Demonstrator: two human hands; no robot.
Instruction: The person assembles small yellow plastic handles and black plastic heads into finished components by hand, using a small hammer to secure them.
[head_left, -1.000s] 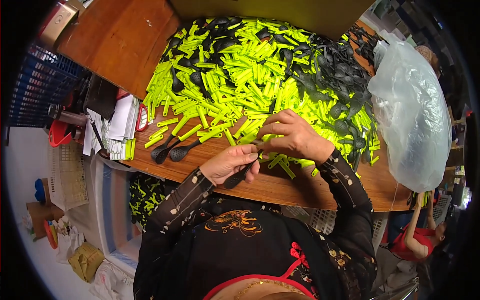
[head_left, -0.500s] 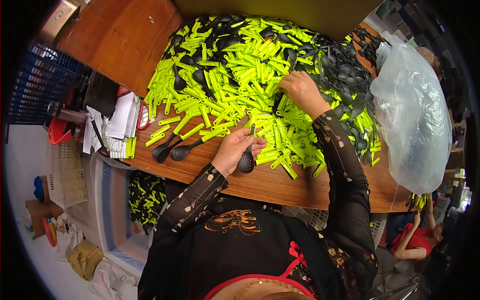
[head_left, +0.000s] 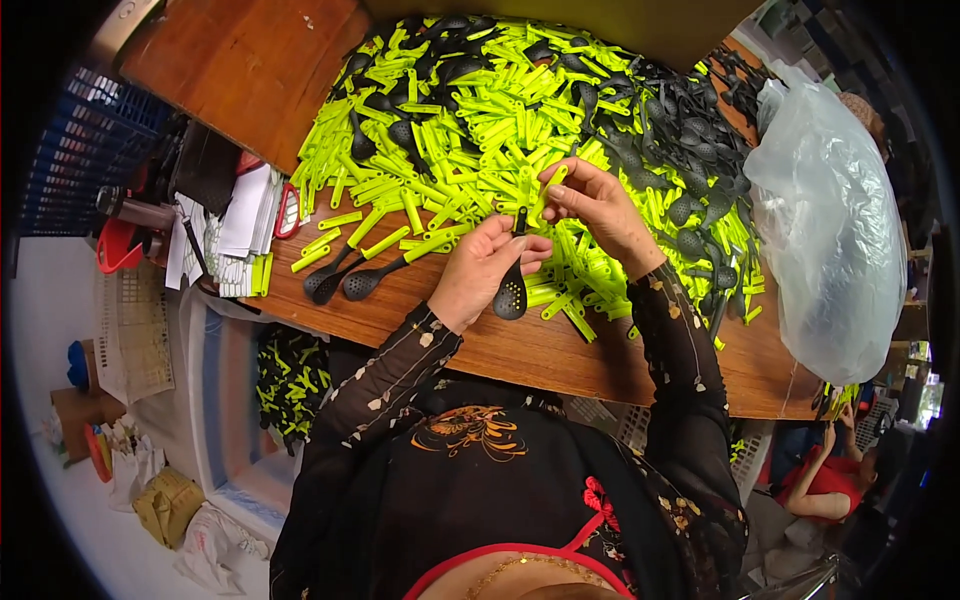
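My left hand (head_left: 487,268) is closed around the neck of a black slotted spoon (head_left: 510,293), its perforated bowl toward me and its bare stem pointing away. Just to the right, my right hand (head_left: 597,207) pinches a lime-green handle sleeve (head_left: 557,183) close to the tip of that stem; the two look apart or barely touching. Beyond both hands spreads a large heap of lime-green handle sleeves (head_left: 490,130). Black spoon heads (head_left: 690,150) pile up on the heap's right side. Left of my left hand lie several spoons with green handles fitted (head_left: 372,280).
The wooden table (head_left: 600,365) has its front edge close to my body. A large translucent plastic bag (head_left: 825,220) stands at the right. Papers (head_left: 245,215) and a dark bottle (head_left: 140,212) sit at the left. Below, a bin holds more green-and-black utensils (head_left: 290,385). Another person (head_left: 825,485) sits at far right.
My right hand has drawn back from the heap toward my left hand, now with a green handle sleeve in its fingers. My left hand has raised the spoon slightly and moved a little right.
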